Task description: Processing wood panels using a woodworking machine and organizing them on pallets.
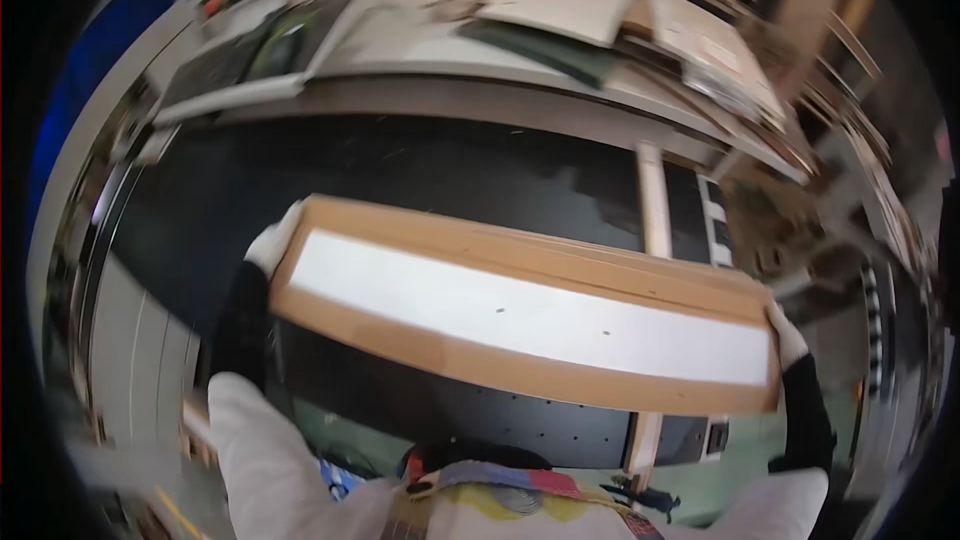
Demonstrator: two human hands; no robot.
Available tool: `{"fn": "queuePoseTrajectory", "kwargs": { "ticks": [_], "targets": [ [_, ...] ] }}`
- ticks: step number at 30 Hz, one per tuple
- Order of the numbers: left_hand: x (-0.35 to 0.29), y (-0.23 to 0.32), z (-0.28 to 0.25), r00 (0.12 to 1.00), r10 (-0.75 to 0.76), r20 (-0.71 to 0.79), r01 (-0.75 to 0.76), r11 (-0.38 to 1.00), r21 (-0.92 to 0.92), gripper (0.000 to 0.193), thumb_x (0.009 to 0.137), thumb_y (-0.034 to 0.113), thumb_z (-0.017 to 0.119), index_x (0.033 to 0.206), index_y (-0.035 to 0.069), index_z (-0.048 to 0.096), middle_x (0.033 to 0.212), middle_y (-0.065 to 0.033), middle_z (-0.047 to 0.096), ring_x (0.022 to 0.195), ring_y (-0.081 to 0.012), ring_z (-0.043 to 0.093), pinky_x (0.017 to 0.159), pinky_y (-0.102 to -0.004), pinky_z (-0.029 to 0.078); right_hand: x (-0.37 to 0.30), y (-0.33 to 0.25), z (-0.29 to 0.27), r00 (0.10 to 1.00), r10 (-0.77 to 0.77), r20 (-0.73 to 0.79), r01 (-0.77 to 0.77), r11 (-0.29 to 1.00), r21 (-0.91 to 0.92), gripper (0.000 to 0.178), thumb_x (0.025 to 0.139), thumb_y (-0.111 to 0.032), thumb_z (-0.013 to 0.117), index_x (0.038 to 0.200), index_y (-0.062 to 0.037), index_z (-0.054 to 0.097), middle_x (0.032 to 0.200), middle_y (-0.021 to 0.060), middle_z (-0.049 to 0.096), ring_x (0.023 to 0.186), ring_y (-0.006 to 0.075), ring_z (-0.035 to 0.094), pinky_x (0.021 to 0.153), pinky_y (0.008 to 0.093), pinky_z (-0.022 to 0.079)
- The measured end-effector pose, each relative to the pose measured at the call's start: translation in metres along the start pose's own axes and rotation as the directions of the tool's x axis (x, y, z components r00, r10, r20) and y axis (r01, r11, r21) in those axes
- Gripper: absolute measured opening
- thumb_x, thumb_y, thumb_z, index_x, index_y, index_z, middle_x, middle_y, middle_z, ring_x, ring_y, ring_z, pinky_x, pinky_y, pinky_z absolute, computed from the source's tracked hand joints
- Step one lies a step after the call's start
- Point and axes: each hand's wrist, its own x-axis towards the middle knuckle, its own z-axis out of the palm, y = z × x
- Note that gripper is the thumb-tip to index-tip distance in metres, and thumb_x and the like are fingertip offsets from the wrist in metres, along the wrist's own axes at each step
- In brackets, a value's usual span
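A long brown piece of cardboard [460, 356] spans the space in front of me, its right end lower in the picture than its left. Along its middle runs a white strip [540, 320] with small dark marks. I cannot tell whether it is a shallow box or a folded sheet. My left hand [271, 241], in a white glove, grips the left end. At the other end my right hand [788, 333], also in a white glove, is closed on the edge. The fingers of both hands are partly hidden by the cardboard.
Beneath the cardboard spreads a black work surface [440, 165], with a pale wooden strip [653, 202] crossing its right part. Behind it, a white bench [400, 45] carries boards [560, 8] and plastic wrapping [722, 90]. Shelves of wood pieces stand at the right.
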Motion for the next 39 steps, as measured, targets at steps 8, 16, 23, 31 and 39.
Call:
{"fn": "queuePoseTrajectory", "kwargs": {
  "ticks": [8, 16, 23, 31, 39],
  "targets": [
    [-0.03, -0.004, -0.01, 0.994, -0.093, -0.065, 0.082, 0.984, -0.158, 0.077, 0.092, 0.066, 0.032, 0.121, 0.001, 0.06, 0.113, -0.0172, 0.064, 0.105, -0.0247, 0.061, 0.093, -0.0314, 0.043, -0.005, -0.006, -0.004, 0.993, -0.108, -0.043, 0.086, 0.932, -0.352, 0.05, 0.092, -0.035, 0.059, 0.121, 0.0059, 0.054, 0.114, 0.008, 0.061, 0.1, 0.0153, 0.058, 0.088, 0.0278, 0.045],
    [-0.052, -0.024, -0.023, 0.953, -0.226, -0.203, 0.019, 0.712, -0.702, 0.068, 0.09, 0.066, 0.04, 0.114, 0.006, 0.061, 0.105, -0.0118, 0.066, 0.089, -0.0178, 0.064, 0.082, -0.0292, 0.049, -0.059, -0.052, -0.009, 0.869, -0.495, 0.019, 0.437, 0.747, -0.501, 0.054, 0.091, -0.04, 0.058, 0.123, 0.0033, 0.052, 0.115, 0.0118, 0.061, 0.103, 0.0225, 0.058, 0.091, 0.0338, 0.046],
    [-0.074, -0.066, -0.014, 0.903, -0.252, -0.349, -0.289, 0.246, -0.925, 0.058, 0.088, 0.058, 0.054, 0.114, 0.007, 0.062, 0.108, -0.0093, 0.066, 0.096, -0.0185, 0.063, 0.082, -0.0312, 0.049, -0.095, -0.052, 0.031, 0.511, -0.86, -0.022, 0.715, 0.439, -0.544, 0.074, 0.081, -0.045, 0.071, 0.127, 0.0084, 0.048, 0.125, 0.0199, 0.053, 0.114, 0.0293, 0.05, 0.097, 0.0375, 0.041],
    [-0.103, -0.086, 0.001, 0.876, -0.211, -0.433, -0.424, 0.087, -0.901, 0.05, 0.091, 0.051, 0.054, 0.107, 0.004, 0.063, 0.1, -0.0098, 0.067, 0.088, -0.0201, 0.066, 0.081, -0.0334, 0.054, 0.057, -0.081, 0.146, 0.703, -0.704, 0.097, 0.694, 0.65, -0.309, 0.071, 0.082, -0.044, 0.069, 0.127, 0.0076, 0.048, 0.124, 0.019, 0.054, 0.113, 0.029, 0.051, 0.096, 0.0375, 0.041],
    [-0.087, -0.123, -0.004, 0.971, 0.069, -0.228, -0.231, 0.038, -0.972, 0.082, 0.092, 0.063, 0.032, 0.134, -0.007, 0.041, 0.134, -0.0225, 0.048, 0.123, -0.0347, 0.049, 0.103, -0.0427, 0.041, 0.192, -0.074, 0.296, 0.878, -0.365, 0.311, 0.443, 0.864, -0.238, 0.068, 0.083, -0.043, 0.067, 0.126, 0.0068, 0.049, 0.123, 0.0182, 0.055, 0.111, 0.0286, 0.052, 0.096, 0.0374, 0.042]
  ]
}}
